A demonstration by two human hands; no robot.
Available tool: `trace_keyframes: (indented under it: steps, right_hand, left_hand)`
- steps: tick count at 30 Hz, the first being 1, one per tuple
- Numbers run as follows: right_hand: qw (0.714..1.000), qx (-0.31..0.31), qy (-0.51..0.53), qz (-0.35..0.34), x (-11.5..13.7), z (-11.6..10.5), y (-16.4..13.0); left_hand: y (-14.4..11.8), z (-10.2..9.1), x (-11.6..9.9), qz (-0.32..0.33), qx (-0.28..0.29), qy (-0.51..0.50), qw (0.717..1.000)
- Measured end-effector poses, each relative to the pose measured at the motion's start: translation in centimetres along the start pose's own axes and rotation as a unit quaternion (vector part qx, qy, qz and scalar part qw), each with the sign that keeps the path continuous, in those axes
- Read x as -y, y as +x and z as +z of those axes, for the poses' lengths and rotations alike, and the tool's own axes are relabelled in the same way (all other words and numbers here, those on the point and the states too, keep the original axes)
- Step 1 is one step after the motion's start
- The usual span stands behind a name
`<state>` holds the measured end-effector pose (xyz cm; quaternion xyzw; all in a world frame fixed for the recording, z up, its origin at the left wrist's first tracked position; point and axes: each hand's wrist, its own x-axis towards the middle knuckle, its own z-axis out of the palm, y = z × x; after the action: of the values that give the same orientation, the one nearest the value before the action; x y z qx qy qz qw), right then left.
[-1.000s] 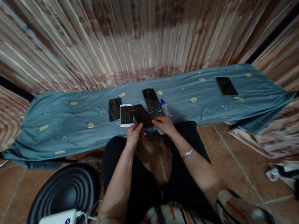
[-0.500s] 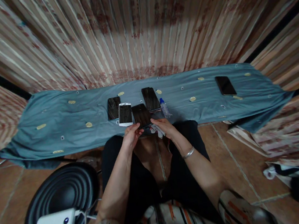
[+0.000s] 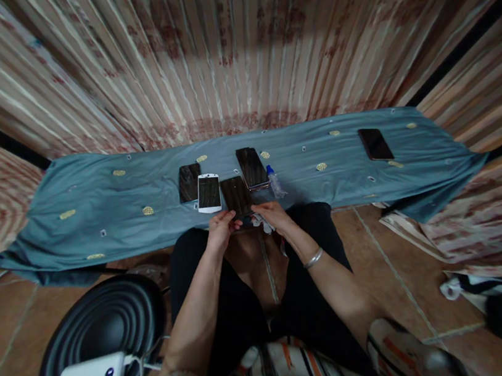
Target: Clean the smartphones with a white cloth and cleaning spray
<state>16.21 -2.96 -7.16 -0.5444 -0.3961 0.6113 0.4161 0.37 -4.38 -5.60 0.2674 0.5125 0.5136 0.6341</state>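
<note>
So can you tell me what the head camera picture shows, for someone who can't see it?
Seen from above, a seated person's left hand and right hand hold the near end of a dark phone on a blue-green cloth. Four more phones lie on the cloth, one far off to the right. A striped curtain hangs behind.

Single head-worn view, forward and steeply down, close above the cloth-covered bench (image 3: 94,204).
</note>
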Motion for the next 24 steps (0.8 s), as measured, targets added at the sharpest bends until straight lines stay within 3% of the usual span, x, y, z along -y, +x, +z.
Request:
trace_keyframes:
  steps: [8, 14, 20, 24]
  right_hand:
    - [1.0, -0.012, -0.002, -0.017, -0.4, 0.6, 0.0]
    - [0.999, -0.02, -0.027, -0.032, -0.6, 1.1, 0.4]
    - [0.993, -0.01, -0.1, -0.059, -0.7, 0.8, 0.9]
    - [0.981, -0.018, -0.172, -0.088, -0.6, 0.5, 1.2]
  left_hand:
    - [0.2, -0.1, 0.2, 0.011, -0.007, 0.032, 0.999]
    - [0.5, -0.5, 0.8, 0.051, -0.045, 0.038, 0.997]
    - [1.4, -1.8, 1.6, 0.156, -0.084, 0.186, 0.966]
    - [1.7, -2.0, 1.4, 0.183, -0.084, 0.272, 0.941]
